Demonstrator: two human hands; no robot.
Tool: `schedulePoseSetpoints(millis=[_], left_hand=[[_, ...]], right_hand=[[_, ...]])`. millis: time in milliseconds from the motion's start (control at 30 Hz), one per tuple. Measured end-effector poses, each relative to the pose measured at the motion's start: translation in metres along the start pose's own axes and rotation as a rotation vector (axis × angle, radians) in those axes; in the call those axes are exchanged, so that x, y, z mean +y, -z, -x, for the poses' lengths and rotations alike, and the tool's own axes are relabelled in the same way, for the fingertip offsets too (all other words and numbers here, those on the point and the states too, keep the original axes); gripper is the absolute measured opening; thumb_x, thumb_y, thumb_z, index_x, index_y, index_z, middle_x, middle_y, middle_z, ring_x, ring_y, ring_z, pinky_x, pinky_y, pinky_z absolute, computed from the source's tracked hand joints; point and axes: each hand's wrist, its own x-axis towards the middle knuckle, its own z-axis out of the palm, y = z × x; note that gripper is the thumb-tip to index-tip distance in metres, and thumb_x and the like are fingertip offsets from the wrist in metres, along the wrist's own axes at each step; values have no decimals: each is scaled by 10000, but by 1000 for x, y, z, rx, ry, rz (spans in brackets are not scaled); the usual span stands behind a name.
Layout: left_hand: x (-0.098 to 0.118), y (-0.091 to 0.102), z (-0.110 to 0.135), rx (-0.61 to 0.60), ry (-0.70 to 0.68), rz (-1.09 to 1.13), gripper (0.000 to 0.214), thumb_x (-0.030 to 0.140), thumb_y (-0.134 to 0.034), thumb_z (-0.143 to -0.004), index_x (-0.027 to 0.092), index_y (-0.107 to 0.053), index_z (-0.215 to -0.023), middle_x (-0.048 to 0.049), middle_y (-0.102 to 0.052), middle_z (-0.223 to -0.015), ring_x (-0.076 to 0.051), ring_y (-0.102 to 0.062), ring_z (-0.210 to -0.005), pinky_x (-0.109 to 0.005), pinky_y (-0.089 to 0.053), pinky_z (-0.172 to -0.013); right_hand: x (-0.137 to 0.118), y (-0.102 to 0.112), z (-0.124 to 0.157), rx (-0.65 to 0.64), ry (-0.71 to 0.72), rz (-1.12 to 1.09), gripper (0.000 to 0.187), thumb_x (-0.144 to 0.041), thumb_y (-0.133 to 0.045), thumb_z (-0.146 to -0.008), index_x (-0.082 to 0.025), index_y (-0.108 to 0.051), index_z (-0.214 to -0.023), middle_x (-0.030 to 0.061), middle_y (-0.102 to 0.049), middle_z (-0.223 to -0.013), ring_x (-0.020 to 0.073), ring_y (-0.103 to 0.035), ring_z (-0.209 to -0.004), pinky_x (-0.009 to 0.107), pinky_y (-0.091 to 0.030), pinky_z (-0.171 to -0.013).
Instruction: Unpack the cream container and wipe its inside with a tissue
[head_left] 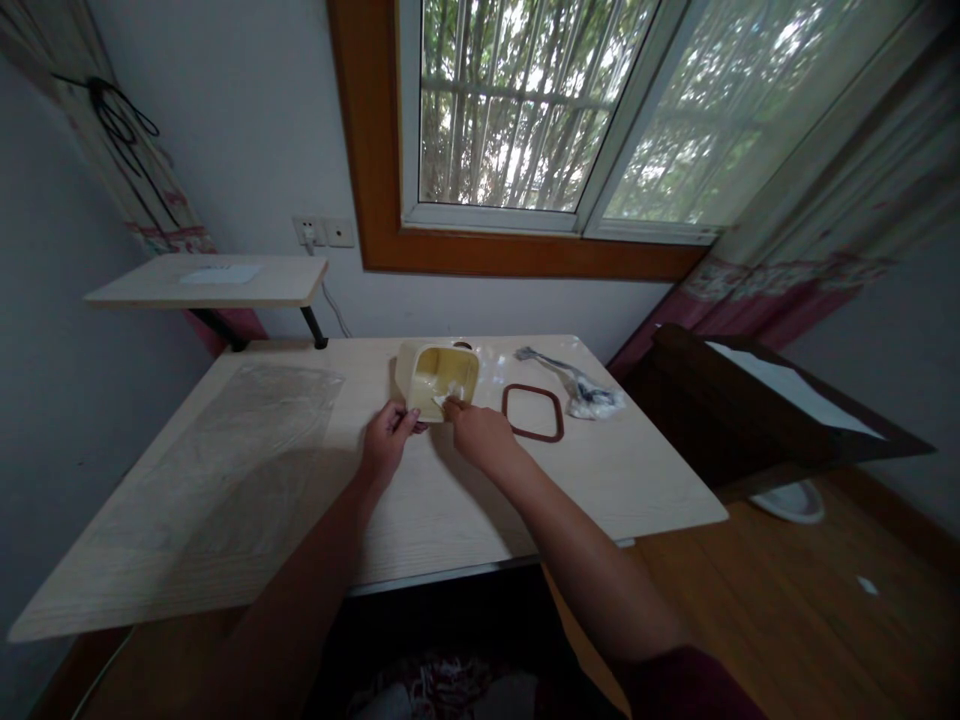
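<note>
Pale table, hands (at yellow tub)

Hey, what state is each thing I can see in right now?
Yellowish container: open, tipped toward the camera
Left hand: holding the container
Right hand: at the container's opening; grip unclear
Brown ring: lying flat
Clear plastic sheet: spread out
Left wall socket: plug in

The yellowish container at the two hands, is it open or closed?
Open: nothing closes the mouth of the container, its inside shows, and the right hand has fingers at the opening.
</note>
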Motion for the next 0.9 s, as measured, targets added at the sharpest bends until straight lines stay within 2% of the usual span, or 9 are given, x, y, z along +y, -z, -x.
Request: schedulePoseSetpoints(millis=[233,400,533,733,900], left_hand=[[-1,2,-1,4,7,-11,342,515,-723,-820,212,-566,-804,12,-690,-680,-171,-704,-658,-275,-550,-687],[-3,3,-2,-15,-27,-67,310,498,-695,-849,213,-579,-811,12,-692,-696,-169,-702,-677,-262,-533,-677],[-3,3,-1,-2,-34,-68,301,495,-694,-846,212,-595,-816,2,-705,-715,-175,-706,-702,-262,-530,-683],[4,1,1,6,1,-36,317,499,-712,-822,209,-586,-807,5,-699,-695,-169,-696,-670,-266,-532,-681],[5,2,0,25,4,-14,317,493,-705,-837,214,-559,-802,6,-701,-680,-168,-695,-660,-276,-543,-694]], right_hand=[[-6,-1,1,-25,58,-168,535,-173,-445,-938,-191,-490,-1470,173,-655,-1360,297,-706,-1102,412,-544,-903],[-9,-2,5,39,211,-392,602,-151,-467,-895,-169,-463,-1497,147,-637,-1398,248,-652,-1199,351,-508,-974],[-9,-4,8,79,296,-499,627,-125,-453,-878,-196,-467,-1500,108,-627,-1424,217,-631,-1220,343,-493,-1008],[-7,-1,12,52,235,-453,664,-135,-479,-881,-217,-434,-1538,94,-578,-1487,227,-616,-1262,350,-491,-1032],[2,-4,14,28,117,-276,655,-165,-471,-908,-223,-408,-1557,89,-526,-1536,263,-648,-1226,397,-523,-1008]])
